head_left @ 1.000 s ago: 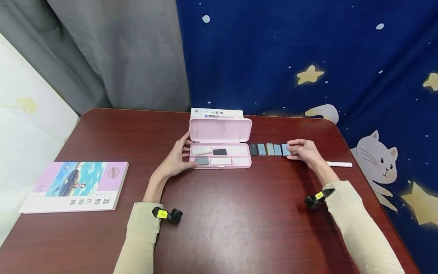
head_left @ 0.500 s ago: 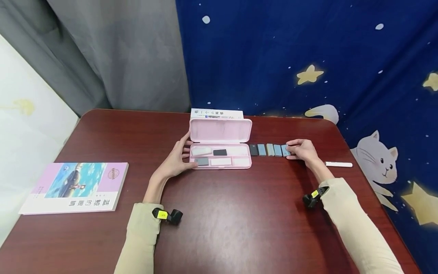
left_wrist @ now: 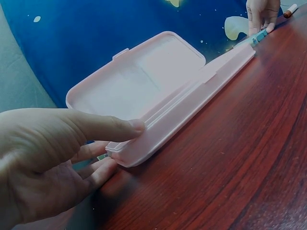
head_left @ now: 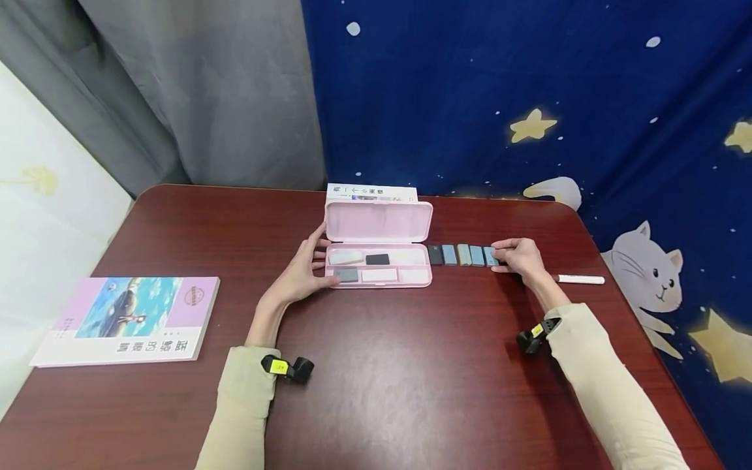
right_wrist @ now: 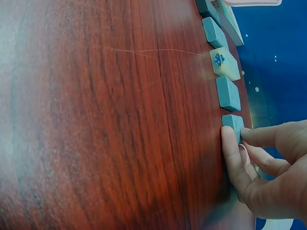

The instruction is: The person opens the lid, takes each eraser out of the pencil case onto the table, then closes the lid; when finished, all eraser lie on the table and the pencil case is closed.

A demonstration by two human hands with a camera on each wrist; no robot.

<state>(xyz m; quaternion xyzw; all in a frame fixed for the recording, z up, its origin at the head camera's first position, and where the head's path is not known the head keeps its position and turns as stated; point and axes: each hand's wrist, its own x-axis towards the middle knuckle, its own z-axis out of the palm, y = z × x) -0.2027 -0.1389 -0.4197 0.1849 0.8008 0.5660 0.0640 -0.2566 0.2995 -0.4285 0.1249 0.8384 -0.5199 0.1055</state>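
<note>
Blue block (right_wrist: 233,121) sits at the 3 o'clock end of a row on the bench (head_left: 411,378), pinched between thumb and fingers of the right hand (head_left: 521,258). Four more blocks (head_left: 463,255) run toward 9 o'clock, up to an open pink case (head_left: 378,223); the left hand (head_left: 302,269) grips its 9 o'clock end. Outward lie a white pen (head_left: 580,279) near 3 o'clock, a book (head_left: 129,320) near 9.

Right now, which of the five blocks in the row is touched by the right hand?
The blue block at the row's right end, farthest from the pink case. The right hand pinches only this; the other four lie untouched.
</note>
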